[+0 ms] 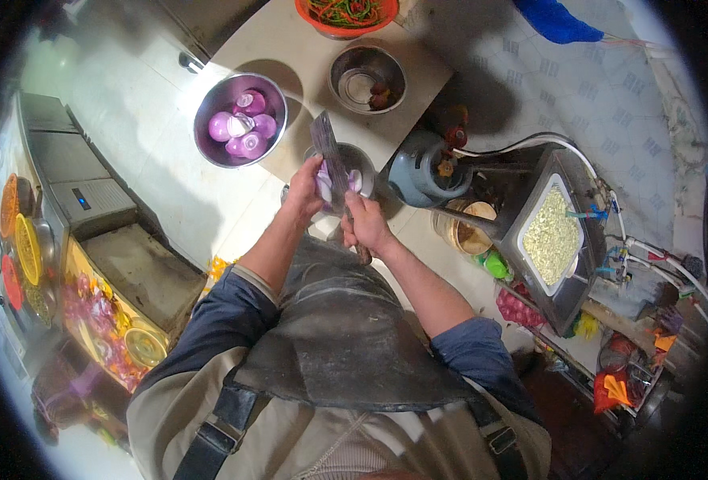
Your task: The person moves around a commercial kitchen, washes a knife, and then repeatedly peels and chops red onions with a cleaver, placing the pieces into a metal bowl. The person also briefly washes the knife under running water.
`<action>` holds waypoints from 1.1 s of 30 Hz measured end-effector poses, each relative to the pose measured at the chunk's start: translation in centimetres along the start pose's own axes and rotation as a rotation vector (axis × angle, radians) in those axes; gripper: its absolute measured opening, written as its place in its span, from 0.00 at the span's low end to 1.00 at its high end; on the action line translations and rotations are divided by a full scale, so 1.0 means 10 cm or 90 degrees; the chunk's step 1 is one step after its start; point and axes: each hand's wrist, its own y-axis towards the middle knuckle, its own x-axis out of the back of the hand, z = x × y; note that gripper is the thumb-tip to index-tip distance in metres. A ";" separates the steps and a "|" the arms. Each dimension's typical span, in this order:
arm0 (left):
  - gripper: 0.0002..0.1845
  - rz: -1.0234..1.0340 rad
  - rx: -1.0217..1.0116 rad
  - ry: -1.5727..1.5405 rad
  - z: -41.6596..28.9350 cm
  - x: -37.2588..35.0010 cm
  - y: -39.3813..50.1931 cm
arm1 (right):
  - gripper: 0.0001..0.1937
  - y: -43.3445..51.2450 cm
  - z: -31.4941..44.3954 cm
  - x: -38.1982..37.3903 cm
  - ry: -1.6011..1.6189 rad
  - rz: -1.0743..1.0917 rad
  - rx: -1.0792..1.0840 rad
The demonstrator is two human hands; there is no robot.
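My right hand (pixel 364 225) grips the handle of a cleaver (pixel 329 141), whose broad blade points up and away from me over a metal bowl (pixel 363 157). Close to the blade's left side, my left hand (pixel 306 187) holds a piece of red onion (pixel 324 182). Another onion piece (pixel 355 180) shows in the bowl on the blade's right side. Left of the blade, a steel bowl (pixel 203 141) contains several peeled red onions (pixel 252 145). Beyond the cleaver, a second steel bowl (pixel 337 72) has a few dark reddish pieces in it.
An orange basket of red and green peppers (pixel 351 13) stands on the far table (pixel 432 75). A gas cylinder (pixel 417 171) is at the table's right. Farther right, a white tray of chopped pale food (pixel 549 231) rests over a metal sink. Food scraps (pixel 99 312) cover the left worktop.
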 end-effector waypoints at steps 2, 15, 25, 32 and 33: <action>0.23 0.000 0.004 -0.020 0.04 0.05 0.03 | 0.22 -0.01 -0.01 0.04 0.014 0.006 -0.015; 0.24 0.129 0.053 -0.126 0.16 0.26 0.06 | 0.22 0.02 -0.03 0.57 0.185 0.100 0.037; 0.20 0.112 0.094 -0.099 0.18 0.06 -0.06 | 0.38 0.40 -0.15 0.31 -0.350 -0.238 0.301; 0.26 0.027 0.127 0.062 0.26 0.12 -0.02 | 0.41 0.47 -0.29 0.33 -0.326 -0.281 0.264; 0.23 0.016 0.116 0.079 0.29 0.13 -0.01 | 0.41 0.47 -0.31 0.34 -0.301 -0.285 0.228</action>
